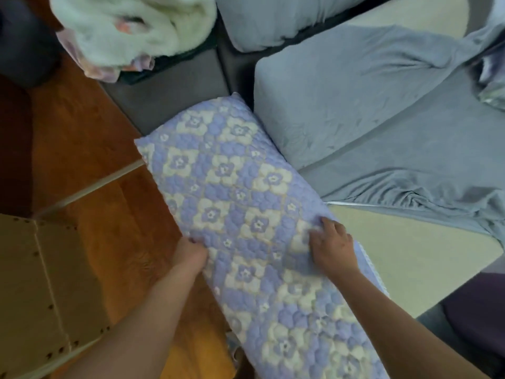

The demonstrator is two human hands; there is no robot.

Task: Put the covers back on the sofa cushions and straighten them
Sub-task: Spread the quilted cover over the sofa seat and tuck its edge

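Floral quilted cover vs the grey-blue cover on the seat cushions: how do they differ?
The floral quilted cover is patterned and puffy; the grey-blue cover is plain and thin. The left hand and right hand are on the floral one; the grey-blue one lies untouched, wrinkled and bunched. Both are fabric on the sofa.

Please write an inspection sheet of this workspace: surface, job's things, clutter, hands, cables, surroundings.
Surface: grey sofa seat cushions, wrinkled grey fabric cover partly on; bare cream cushion exposed.
Job's things: long quilted cover with purple and cream flower pattern, lying along the sofa's front edge.
Clutter: fluffy pale green blanket on the dark sofa arm.
Hands: left hand grips the quilted cover's left edge; right hand presses and pinches its top.
Cables: nothing seen.
Surroundings: orange-brown floor; tan studded panel at lower left.
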